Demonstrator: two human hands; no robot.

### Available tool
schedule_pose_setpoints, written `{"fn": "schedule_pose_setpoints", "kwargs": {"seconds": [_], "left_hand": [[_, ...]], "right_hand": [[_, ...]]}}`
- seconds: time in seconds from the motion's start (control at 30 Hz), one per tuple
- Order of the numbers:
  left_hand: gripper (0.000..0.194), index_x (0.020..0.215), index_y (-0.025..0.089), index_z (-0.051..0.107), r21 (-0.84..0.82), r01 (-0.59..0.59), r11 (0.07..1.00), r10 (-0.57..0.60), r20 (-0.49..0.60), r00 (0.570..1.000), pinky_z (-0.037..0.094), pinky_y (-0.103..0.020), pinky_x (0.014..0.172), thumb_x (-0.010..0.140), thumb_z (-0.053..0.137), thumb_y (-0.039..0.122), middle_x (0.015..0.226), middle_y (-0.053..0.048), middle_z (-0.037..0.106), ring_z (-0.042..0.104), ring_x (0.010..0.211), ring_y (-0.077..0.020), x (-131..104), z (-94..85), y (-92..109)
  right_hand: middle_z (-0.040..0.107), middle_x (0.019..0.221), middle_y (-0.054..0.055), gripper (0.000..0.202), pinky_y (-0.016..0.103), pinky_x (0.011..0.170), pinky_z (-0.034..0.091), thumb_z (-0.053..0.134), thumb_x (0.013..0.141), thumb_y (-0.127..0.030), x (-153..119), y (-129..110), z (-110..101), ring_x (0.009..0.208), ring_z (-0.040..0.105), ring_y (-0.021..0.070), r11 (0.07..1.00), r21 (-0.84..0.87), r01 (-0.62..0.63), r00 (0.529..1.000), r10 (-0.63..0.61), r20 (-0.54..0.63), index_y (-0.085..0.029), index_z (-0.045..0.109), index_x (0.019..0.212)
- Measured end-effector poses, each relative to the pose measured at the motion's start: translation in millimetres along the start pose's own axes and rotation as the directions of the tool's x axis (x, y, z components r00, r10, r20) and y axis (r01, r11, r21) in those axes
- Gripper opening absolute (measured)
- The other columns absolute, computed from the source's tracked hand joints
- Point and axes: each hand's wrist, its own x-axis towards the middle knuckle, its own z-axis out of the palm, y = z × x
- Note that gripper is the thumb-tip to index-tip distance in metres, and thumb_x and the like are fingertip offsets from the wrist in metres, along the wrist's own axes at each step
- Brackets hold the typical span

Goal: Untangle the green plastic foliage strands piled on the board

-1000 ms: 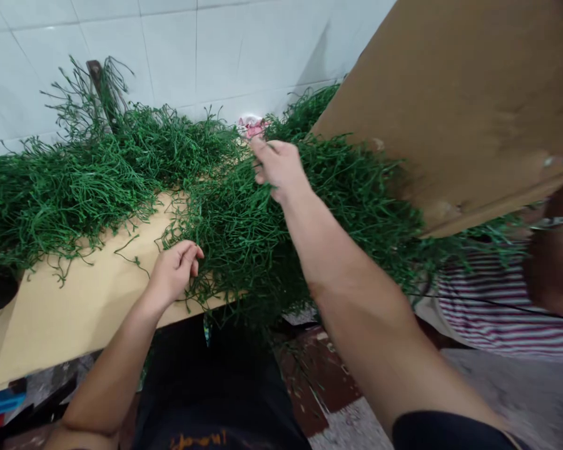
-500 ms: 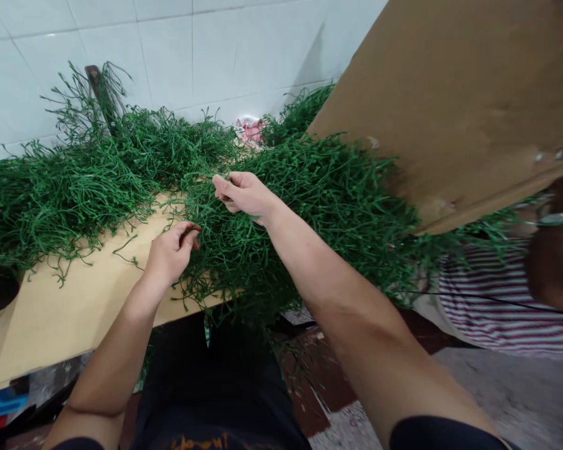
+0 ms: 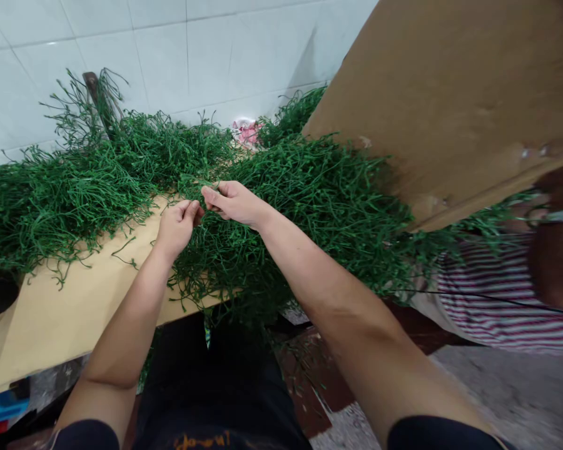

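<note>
My left hand (image 3: 179, 226) is closed in a pinch at the near-left edge of a big heap of thin green artificial-looking stems (image 3: 309, 194). What its fingertips hold is too small to make out. Just right of it and almost touching, my right hand (image 3: 234, 201) has thumb and forefinger pressed together, with a thin green stem showing at the fingertips. Both hands are over the heap's left side. A second pile of the same stems (image 3: 75, 194) lies to the left, along the wall.
Bare tan board (image 3: 70, 312) shows at the front left, with a few loose stems on it. A large brown cardboard sheet (image 3: 441, 100) leans over the right side. Beyond its lower edge sits another person in a striped garment (image 3: 502, 300). White tiles (image 3: 225, 56) line the back.
My left hand has moved up and right, its fingers closing. My right hand has come slightly left and down, so the two hands now nearly meet.
</note>
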Motion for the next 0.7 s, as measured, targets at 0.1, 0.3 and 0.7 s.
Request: {"fn": "schedule_pose_setpoints", "kwargs": {"seconds": [0.1, 0.3, 0.7], "left_hand": [[0.035, 0.058, 0.019, 0.044, 0.001, -0.025, 1.0, 0.025, -0.008, 1.0, 0.035, -0.025, 0.055, 0.09, 0.038, 0.031, 0.052, 0.003, 0.041, 0.039, 0.051, -0.0105, -3.9, -2.7, 1.2], [0.042, 0.055, 0.021, 0.037, 0.133, -0.187, 0.973, 0.177, 0.084, 0.981, 0.032, -0.027, 0.055, 0.09, 0.035, 0.044, 0.051, 0.003, 0.035, 0.035, 0.052, -0.0117, -27.2, -0.7, 7.2], [0.03, 0.075, 0.019, 0.06, 0.421, -0.101, 0.902, 0.028, 0.178, 0.984, 0.045, -0.032, 0.072, 0.087, 0.041, 0.039, 0.075, -0.005, 0.062, 0.057, 0.074, -0.0179, -39.0, -27.0, -3.0]], "right_hand": [[0.03, 0.048, -0.007, 0.05, 0.023, 0.045, 0.02, 0.055, 0.076, -0.061, -0.5, 2.1, -4.1, 0.046, 0.025, 0.0035, 0.996, -0.092, 0.023, 0.994, -0.033, -0.101, -0.017, 0.041, 0.056], [0.018, 0.05, -0.006, 0.054, 0.027, 0.053, 0.018, 0.054, 0.084, -0.043, 15.0, 3.7, -2.7, 0.051, 0.018, 0.0055, 0.935, -0.339, 0.104, 0.93, -0.213, -0.301, -0.019, 0.023, 0.048], [0.036, 0.058, -0.005, 0.041, 0.02, 0.042, 0.026, 0.05, 0.082, -0.058, 24.7, -4.5, -43.9, 0.047, 0.029, 0.0038, 0.989, 0.145, 0.01, 0.918, 0.049, -0.394, -0.02, 0.04, 0.069]]}}
